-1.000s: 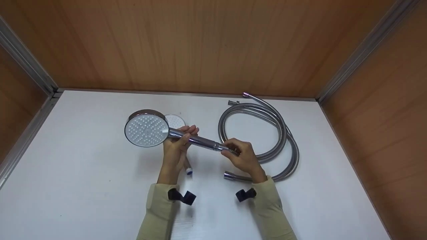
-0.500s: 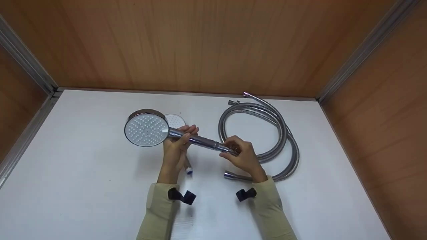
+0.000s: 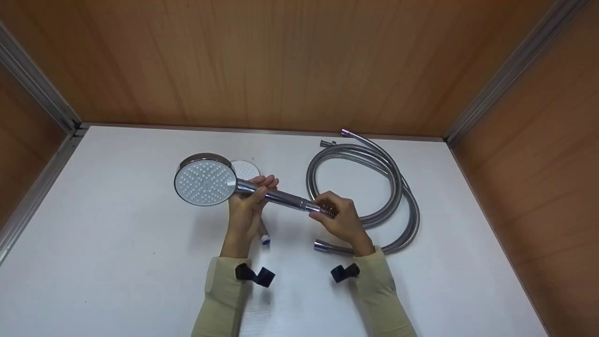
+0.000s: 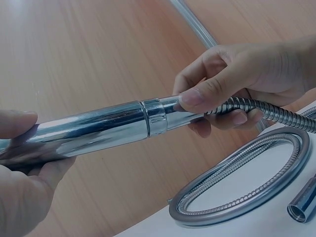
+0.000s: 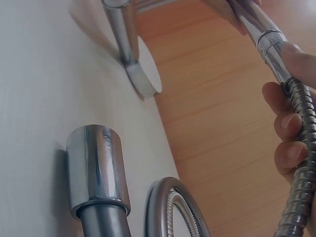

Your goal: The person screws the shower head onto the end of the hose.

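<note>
A chrome hand shower (image 3: 206, 182) with a round white nozzle face is held above the table, its face tilted up at the left. My left hand (image 3: 244, 217) grips its handle, thumb across the front. At the handle's lower end, my right hand (image 3: 345, 220) pinches the conical end fitting of a ribbed metal shower hose (image 4: 276, 114) between thumb and fingers. In the left wrist view this fitting (image 4: 182, 116) sits flush against the knurled collar of the handle. The hose runs back through the right palm, as the right wrist view shows.
Behind the left hand lies a second, smaller hand shower (image 3: 245, 170), partly hidden. Coiled metal hoses (image 3: 398, 168) rest on the white table (image 3: 117, 281) at the right, one chrome end (image 3: 322, 245) near the right wrist. Wooden panels (image 3: 281, 61) enclose the back and sides.
My right fingers shift slightly around the hose fitting at the handle's end. The left hand and hand shower stay almost still.
</note>
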Demonstrator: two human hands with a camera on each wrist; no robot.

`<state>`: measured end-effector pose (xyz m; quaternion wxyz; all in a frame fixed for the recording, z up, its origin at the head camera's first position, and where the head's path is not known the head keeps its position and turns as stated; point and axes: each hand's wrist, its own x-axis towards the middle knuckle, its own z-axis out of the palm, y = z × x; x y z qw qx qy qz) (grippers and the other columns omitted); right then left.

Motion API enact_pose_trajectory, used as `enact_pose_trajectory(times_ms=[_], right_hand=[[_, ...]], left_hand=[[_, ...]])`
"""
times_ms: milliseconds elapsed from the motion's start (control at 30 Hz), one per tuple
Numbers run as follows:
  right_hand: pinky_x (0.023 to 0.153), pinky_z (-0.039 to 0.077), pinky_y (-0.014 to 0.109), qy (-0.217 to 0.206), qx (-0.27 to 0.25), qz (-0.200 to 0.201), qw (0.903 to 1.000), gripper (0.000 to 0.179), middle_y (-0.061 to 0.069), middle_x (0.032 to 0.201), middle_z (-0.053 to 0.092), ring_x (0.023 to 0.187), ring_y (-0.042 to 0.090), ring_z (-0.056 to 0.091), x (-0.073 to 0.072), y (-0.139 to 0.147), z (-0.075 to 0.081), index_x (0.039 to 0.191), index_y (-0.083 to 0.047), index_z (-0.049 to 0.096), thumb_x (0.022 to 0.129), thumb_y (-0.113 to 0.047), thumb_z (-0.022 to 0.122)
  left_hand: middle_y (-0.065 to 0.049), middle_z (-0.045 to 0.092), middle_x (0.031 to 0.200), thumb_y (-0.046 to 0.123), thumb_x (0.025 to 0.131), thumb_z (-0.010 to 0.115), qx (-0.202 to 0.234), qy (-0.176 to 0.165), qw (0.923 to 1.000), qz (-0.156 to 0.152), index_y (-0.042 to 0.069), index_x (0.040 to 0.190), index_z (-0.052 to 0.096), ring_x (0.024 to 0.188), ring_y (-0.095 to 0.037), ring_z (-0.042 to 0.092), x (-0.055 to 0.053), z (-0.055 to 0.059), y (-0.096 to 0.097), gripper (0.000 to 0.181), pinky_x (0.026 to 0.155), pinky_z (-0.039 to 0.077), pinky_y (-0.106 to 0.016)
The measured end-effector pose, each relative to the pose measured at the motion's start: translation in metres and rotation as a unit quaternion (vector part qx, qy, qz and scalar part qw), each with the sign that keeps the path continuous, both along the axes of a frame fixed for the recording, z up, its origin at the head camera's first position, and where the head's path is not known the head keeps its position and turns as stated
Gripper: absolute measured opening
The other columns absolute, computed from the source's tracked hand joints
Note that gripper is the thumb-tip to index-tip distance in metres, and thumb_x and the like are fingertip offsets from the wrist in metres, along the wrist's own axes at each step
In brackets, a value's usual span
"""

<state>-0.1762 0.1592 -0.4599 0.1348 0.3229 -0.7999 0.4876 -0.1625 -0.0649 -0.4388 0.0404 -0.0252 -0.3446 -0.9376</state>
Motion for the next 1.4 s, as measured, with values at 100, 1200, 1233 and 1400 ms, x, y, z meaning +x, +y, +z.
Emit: enact_pose_trajectory(times_ms=[100,1200,1233,1400], right_hand=[[0.045,0.038,0.014,0.01,0.003,0.005,0.9999,0.02,0.013,0.071,0.065,0.057,0.003,0.043,0.007,-0.003,0.014,0.091,0.004,0.061,0.077,0.0,0.075],[0.045,0.035,0.015,0.036,-0.01,-0.038,0.9986,0.029,0.014,0.079,0.065,0.05,0.022,0.043,0.017,-0.009,0.029,0.092,0.002,0.064,0.067,0.006,0.08],[0.045,0.035,0.015,0.035,-0.012,-0.039,0.9985,0.028,0.014,0.079,0.065,0.05,0.02,0.043,0.017,-0.009,0.028,0.091,0.002,0.065,0.067,0.006,0.08],[0.045,0.032,0.013,0.03,-0.021,-0.038,0.9986,0.027,0.013,0.079,0.066,0.05,0.019,0.042,0.015,-0.009,0.025,0.091,0.002,0.066,0.068,0.006,0.08]], left_hand=[[-0.01,0.072,0.096,-0.007,0.082,0.066,0.0,-0.003,1.0,0.001,0.001,0.101,0.057,0.094,-0.021,0.071,0.0,0.0,0.0,0.023,0.099,0.053,-0.034],[-0.01,0.072,0.096,-0.01,0.084,0.062,0.005,0.0,1.0,-0.002,0.002,0.099,0.059,0.094,-0.021,0.071,0.0,0.0,0.0,0.02,0.098,0.054,-0.033],[-0.011,0.072,0.096,-0.01,0.084,0.062,0.005,0.0,1.0,-0.001,0.002,0.099,0.059,0.094,-0.021,0.071,0.0,0.0,0.0,0.02,0.098,0.054,-0.033],[-0.011,0.072,0.096,-0.011,0.084,0.061,0.005,0.0,1.0,0.0,0.001,0.1,0.058,0.094,-0.021,0.071,0.0,0.001,0.001,0.021,0.098,0.054,-0.034]])
